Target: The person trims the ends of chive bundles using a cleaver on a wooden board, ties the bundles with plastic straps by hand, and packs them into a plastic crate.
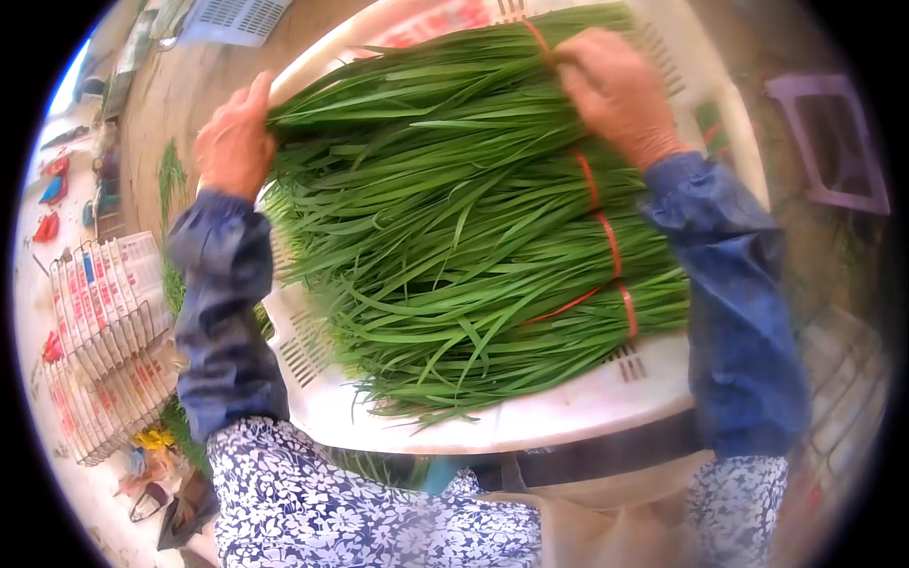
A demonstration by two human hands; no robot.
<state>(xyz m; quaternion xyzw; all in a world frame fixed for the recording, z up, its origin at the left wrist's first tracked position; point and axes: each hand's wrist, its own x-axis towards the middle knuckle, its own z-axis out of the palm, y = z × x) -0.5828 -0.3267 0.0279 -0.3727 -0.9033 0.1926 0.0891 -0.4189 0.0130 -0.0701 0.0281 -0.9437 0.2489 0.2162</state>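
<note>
Several bundles of long green leaves (454, 227) lie side by side in a white plastic basket (568, 421), bound near their right ends with red bands (608, 237). My right hand (615, 95) grips the farthest bundle beside its red band, fingers bent round it. At the far left, my left hand (237, 137) is at the basket's rim by the leaf tips of that same bundle. Its fingers are curled, and what lies under them is partly hidden.
Stacked white baskets with red print (109, 312) stand at the left. A pale crate (232, 19) is at the top left, and a purple plastic frame (833, 142) lies on the floor at the right. Loose greens (171, 180) are on the floor beside my left arm.
</note>
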